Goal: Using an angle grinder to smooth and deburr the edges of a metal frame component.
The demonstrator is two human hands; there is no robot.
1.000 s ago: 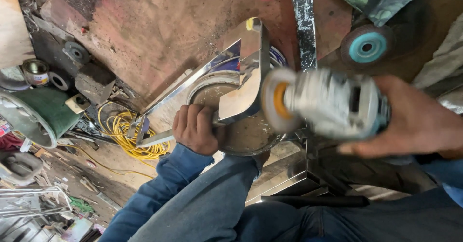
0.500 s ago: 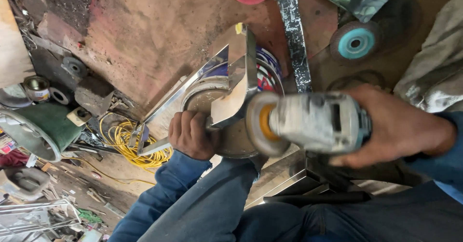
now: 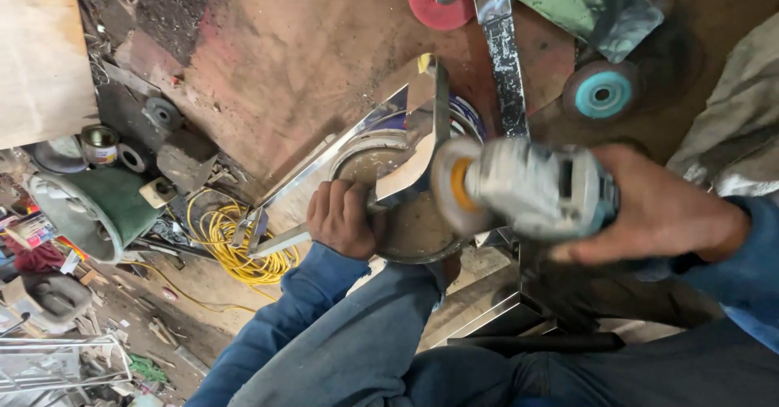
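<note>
Two hands busy: left hand grips shiny bent steel angle piece, right hand holds grey angle grinder w/ disc at its edge; polishing appears mid-way, finish unclear.

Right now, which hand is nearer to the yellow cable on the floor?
Left. The left hand grips the shiny metal piece just right of the yellow cable. The right hand holds the grinder, far across.
</note>
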